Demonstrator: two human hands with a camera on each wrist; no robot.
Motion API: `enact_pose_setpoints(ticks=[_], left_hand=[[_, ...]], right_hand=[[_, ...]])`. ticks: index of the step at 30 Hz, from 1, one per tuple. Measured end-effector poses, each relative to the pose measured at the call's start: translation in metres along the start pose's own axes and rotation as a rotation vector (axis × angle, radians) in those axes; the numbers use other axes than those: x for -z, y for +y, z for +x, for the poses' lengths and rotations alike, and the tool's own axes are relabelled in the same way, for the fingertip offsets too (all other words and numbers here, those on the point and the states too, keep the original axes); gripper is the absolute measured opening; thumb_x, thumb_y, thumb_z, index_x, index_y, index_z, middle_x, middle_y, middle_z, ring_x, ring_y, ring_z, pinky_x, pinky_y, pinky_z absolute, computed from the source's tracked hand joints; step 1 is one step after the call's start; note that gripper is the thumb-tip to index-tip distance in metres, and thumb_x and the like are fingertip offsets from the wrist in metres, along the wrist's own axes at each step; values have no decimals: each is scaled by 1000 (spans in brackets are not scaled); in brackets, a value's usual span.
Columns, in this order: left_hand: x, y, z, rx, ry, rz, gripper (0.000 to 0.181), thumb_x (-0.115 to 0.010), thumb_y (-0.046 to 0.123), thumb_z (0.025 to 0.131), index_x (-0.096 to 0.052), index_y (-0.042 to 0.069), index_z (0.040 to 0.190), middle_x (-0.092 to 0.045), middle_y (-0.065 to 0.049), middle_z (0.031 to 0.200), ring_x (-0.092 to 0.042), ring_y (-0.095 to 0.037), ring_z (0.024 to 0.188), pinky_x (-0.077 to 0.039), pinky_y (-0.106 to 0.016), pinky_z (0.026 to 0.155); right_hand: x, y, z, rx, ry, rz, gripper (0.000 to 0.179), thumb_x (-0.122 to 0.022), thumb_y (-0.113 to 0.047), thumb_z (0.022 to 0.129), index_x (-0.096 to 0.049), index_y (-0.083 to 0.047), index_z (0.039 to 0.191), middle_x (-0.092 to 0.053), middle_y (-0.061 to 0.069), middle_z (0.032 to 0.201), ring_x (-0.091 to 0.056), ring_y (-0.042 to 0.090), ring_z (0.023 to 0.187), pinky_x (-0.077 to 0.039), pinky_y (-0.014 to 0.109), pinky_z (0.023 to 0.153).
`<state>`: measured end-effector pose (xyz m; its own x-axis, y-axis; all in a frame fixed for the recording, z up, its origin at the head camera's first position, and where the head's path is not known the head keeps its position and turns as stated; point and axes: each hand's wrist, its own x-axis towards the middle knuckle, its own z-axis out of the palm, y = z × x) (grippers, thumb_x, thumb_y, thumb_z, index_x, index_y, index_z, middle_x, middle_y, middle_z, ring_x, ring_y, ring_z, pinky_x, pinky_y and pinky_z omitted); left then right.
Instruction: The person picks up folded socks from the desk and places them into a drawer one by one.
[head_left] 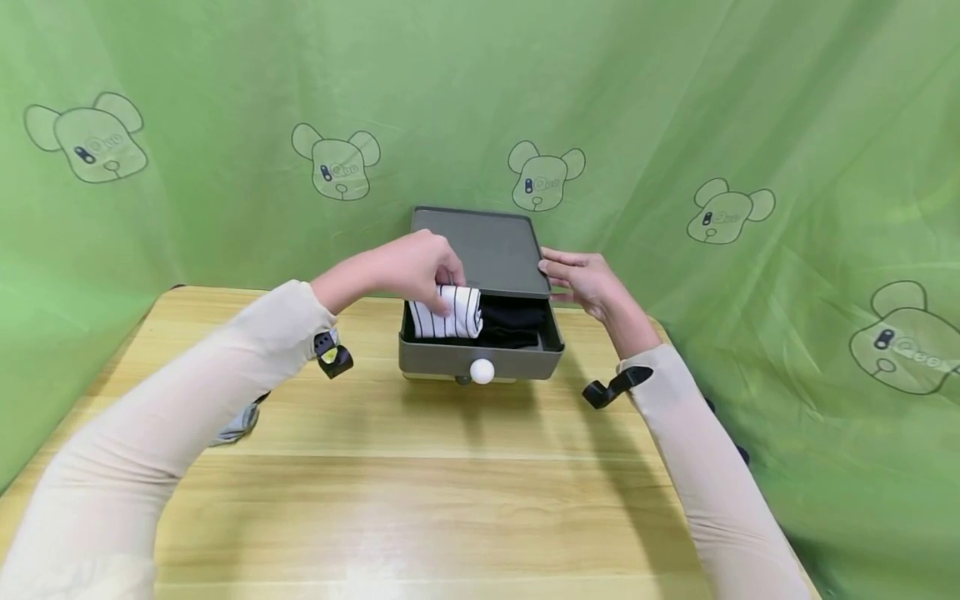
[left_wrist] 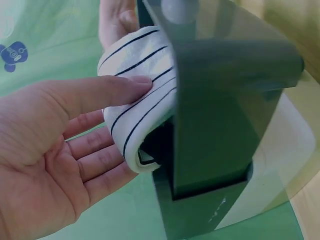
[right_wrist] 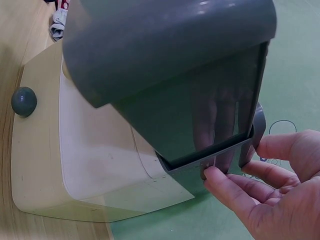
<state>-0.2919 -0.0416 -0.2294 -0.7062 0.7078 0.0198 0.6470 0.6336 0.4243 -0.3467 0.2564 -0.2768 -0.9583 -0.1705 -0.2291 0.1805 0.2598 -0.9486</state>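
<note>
A small grey two-tier drawer box (head_left: 480, 250) stands on the table with its top drawer (head_left: 435, 358) pulled out, a white round knob (head_left: 482, 372) on its front. My left hand (head_left: 420, 265) pinches a rolled white cloth with black stripes (head_left: 461, 315) at the drawer's left side. The thumb lies on top of the roll in the left wrist view (left_wrist: 142, 90). Black folded cloth (head_left: 513, 321) lies in the drawer to its right. My right hand (head_left: 585, 279) holds the right edge of the box's top, thumb and fingertips at the grey rim (right_wrist: 255, 127).
The drawer below has a cream body (right_wrist: 100, 150) and a dark knob (right_wrist: 24, 102). A bluish-grey cloth (head_left: 238, 425) lies on the wooden table (head_left: 405, 500) at left, partly behind my sleeve. A green curtain with bear-head prints (head_left: 450, 100) hangs behind the table.
</note>
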Motion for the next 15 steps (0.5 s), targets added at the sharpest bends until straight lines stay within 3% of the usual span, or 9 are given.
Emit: enact_pose_setpoints(ticks=[8,11,15], left_hand=[[-10,0,-1,18,-41,28,29,-80,11,84,-76,2,112,-78,-10,103,-71,-22,97,-59,-36,94],[-12,0,-1,12,-62,40,27,-76,9,87,-76,1,112,-77,-10,104,-71,-21,97,-59,-36,95],[-18,-2,-1,0,-79,66,21,-74,7,89,-77,2,109,-76,-8,94,-65,-17,84,-58,-34,87]], right_hand=[[0,-1,0,0,-3,-6,56,-60,-19,103,-40,-14,156,-32,12,166,-35,33,151,-43,50,117],[0,0,1,3,1,-14,56,-59,-20,103,-41,-14,156,-33,12,166,-37,32,150,-46,48,115],[0,1,2,1,12,-20,55,-60,-20,103,-42,-15,155,-34,12,165,-39,32,149,-55,38,104]])
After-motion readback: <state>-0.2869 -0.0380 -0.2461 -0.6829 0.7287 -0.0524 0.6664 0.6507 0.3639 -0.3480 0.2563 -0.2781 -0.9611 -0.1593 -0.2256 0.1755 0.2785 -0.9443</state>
